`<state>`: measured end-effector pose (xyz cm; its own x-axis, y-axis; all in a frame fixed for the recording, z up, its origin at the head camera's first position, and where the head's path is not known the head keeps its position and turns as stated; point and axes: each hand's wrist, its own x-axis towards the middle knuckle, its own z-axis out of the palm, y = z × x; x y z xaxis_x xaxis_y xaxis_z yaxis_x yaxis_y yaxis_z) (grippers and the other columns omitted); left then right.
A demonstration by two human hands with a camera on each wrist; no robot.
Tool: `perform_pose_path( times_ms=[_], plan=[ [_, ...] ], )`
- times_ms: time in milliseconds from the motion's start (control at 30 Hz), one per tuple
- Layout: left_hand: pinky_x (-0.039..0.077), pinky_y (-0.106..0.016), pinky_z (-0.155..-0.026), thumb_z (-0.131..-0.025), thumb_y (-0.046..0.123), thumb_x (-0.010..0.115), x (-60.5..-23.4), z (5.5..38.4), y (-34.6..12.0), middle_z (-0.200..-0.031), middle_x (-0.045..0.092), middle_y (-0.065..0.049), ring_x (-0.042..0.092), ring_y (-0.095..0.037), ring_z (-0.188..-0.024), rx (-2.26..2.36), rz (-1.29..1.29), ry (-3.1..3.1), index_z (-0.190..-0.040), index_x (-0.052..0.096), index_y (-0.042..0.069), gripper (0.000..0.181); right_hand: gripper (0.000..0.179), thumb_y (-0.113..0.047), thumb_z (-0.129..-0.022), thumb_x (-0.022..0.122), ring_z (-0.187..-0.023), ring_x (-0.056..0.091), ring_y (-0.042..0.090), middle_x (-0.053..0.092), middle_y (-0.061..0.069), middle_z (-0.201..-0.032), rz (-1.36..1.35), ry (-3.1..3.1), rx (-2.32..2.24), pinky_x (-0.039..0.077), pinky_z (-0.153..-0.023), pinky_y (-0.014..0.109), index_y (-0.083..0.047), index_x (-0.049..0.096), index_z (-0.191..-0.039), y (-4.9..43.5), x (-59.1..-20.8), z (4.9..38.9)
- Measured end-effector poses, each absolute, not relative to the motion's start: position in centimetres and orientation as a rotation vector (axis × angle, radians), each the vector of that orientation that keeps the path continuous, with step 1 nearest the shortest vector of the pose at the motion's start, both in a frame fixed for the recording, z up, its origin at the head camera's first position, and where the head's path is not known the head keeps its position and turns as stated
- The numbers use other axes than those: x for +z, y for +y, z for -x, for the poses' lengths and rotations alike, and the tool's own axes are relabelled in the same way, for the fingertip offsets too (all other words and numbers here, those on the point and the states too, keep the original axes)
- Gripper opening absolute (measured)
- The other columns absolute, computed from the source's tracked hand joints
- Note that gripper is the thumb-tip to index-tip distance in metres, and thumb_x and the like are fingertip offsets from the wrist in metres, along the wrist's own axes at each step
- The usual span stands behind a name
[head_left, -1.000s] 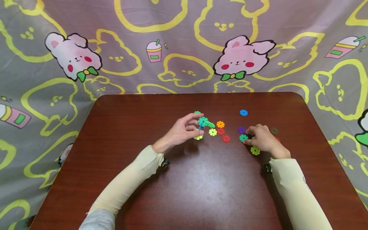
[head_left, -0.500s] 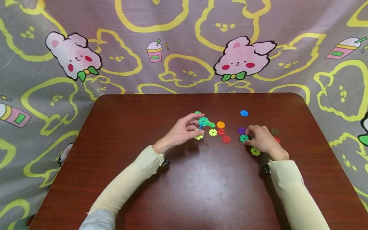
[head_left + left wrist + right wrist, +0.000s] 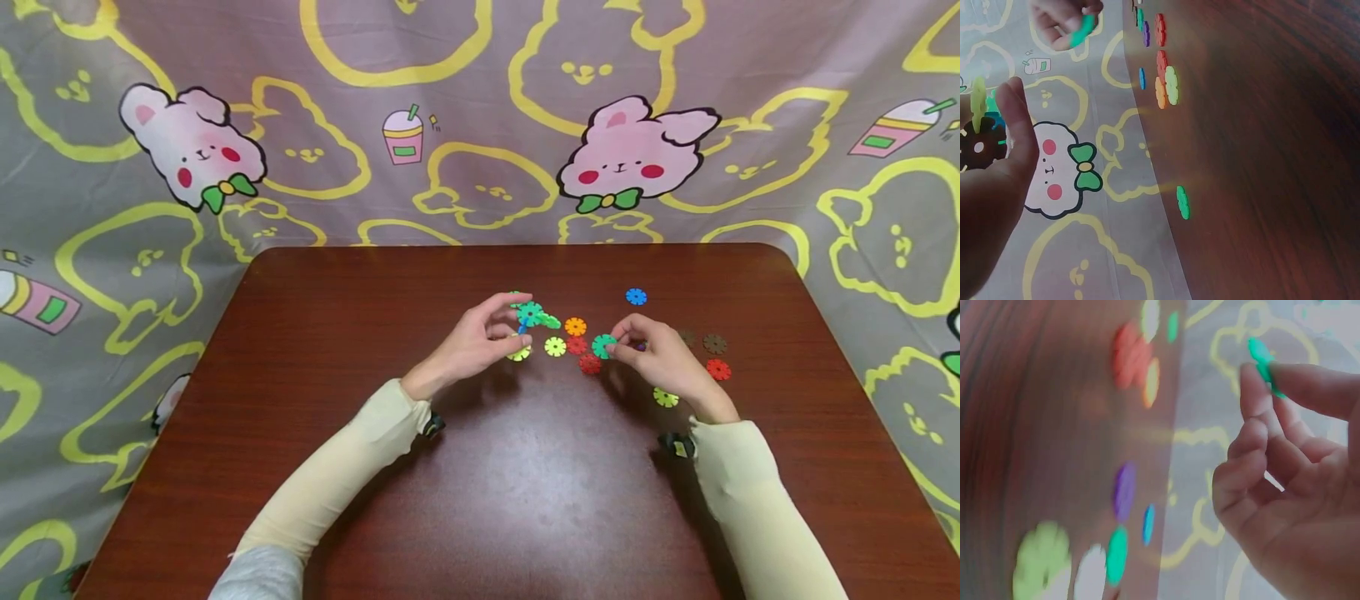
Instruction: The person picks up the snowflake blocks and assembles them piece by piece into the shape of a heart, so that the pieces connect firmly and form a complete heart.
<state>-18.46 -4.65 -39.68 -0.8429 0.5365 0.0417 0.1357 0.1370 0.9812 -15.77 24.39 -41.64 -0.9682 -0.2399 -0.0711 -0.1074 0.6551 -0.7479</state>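
Observation:
My left hand [image 3: 468,348] pinches a cluster of joined notched plastic discs [image 3: 529,313] between thumb and fingers, above the table. Teal, green, blue and yellow pieces show in it; fingers cover part. In the left wrist view a yellow disc [image 3: 979,103] stands edge-on within that cluster. To the right, thumb and index finger of my right hand [image 3: 663,358] pinch a single teal notched disc [image 3: 603,347], raised off the table. The right wrist view shows this teal disc [image 3: 1262,359] nearly edge-on at the fingertips. A gap separates the two hands.
Between the hands lie loose orange [image 3: 575,327], yellow-green [image 3: 555,346] and red discs [image 3: 590,364]. A blue disc [image 3: 636,297] lies farther back. Brown [image 3: 715,344], red [image 3: 718,369] and yellow-green discs [image 3: 665,397] lie around the right hand. A patterned curtain [image 3: 480,100] hangs behind the table.
My right hand has picked up the teal disc from the table and moved left with it toward the left hand. The left hand keeps its hold, nearly still.

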Motion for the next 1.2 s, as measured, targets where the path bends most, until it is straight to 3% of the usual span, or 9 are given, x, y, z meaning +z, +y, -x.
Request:
perform_pose_path(
  times_ms=[133,267,400,533,733,900,1200],
  plan=[
    [0.055,-0.024,-0.07,-0.088,0.002,0.068,-39.7,18.5,-4.6,-0.119,0.06,-0.023,0.07,-0.018,-0.09,1.763,-0.649,2.103,-0.139,0.046,0.008,0.056,0.02,-0.023,-0.092,0.063,-0.072,0.055,0.018,0.063,0.013,-0.086,0.278,2.671,-1.352,0.044,-0.062,0.027,-0.007,0.058,-0.102,22.9,-40.7,15.4],
    [0.055,-0.024,-0.07,-0.088,0.002,0.067,-39.7,18.4,-4.6,-0.12,0.059,-0.025,0.07,-0.018,-0.089,1.774,-0.655,2.098,-0.139,0.046,0.007,0.056,0.02,-0.022,-0.092,0.062,-0.072,0.058,0.016,0.064,0.007,-0.082,0.237,2.599,-1.474,0.047,-0.066,0.029,-0.006,0.059,-0.103,21.8,-40.1,15.0],
    [0.055,-0.024,-0.07,-0.088,0.002,0.067,-39.8,18.4,-4.6,-0.121,0.058,-0.026,0.07,-0.016,-0.089,1.776,-0.65,2.099,-0.139,0.046,0.008,0.056,0.021,-0.021,-0.092,0.063,-0.067,0.056,0.015,0.065,0.001,-0.077,0.214,2.51,-1.565,0.046,-0.061,0.028,-0.004,0.058,-0.102,21.0,-40.0,15.0],
    [0.055,-0.024,-0.069,-0.088,0.002,0.068,-39.8,18.4,-4.6,-0.12,0.06,-0.021,0.069,-0.012,-0.085,1.778,-0.652,2.093,-0.139,0.047,0.009,0.056,0.022,-0.019,-0.092,0.063,-0.066,0.061,0.012,0.069,-0.002,-0.077,0.161,2.436,-1.654,0.048,-0.059,0.027,-0.001,0.057,-0.103,20.4,-39.9,15.1],
    [0.056,-0.025,-0.069,-0.088,0.002,0.068,-39.8,18.3,-4.6,-0.117,0.062,-0.016,0.069,-0.013,-0.083,1.792,-0.668,2.081,-0.138,0.048,0.01,0.054,0.023,-0.018,-0.091,0.063,-0.073,0.068,0.012,0.071,-0.005,-0.077,0.114,2.413,-1.71,0.055,-0.068,0.031,-0.001,0.057,-0.106,19.8,-39.8,15.3],
    [0.055,-0.024,-0.069,-0.089,0.004,0.067,-39.8,18.3,-4.6,-0.119,0.061,-0.013,0.068,-0.012,-0.085,1.787,-0.677,2.069,-0.135,0.051,0.009,0.049,0.023,-0.018,-0.092,0.063,-0.071,0.067,0.013,0.072,-0.005,-0.079,0.123,2.434,-1.7,0.052,-0.064,0.031,-0.002,0.057,-0.107,19.5,-39.6,15.3],
    [0.047,-0.021,-0.062,-0.089,0.004,0.066,-39.9,18.4,-4.5,-0.091,0.07,-0.013,0.065,-0.008,-0.068,1.779,-0.7,2.087,-0.127,0.058,0.006,0.039,0.024,-0.019,-0.092,0.063,-0.074,0.068,0.012,0.072,-0.006,-0.079,0.13,2.401,-1.734,0.053,-0.067,0.031,-0.001,0.057,-0.107,19.4,-39.6,15.4]
  ],
)
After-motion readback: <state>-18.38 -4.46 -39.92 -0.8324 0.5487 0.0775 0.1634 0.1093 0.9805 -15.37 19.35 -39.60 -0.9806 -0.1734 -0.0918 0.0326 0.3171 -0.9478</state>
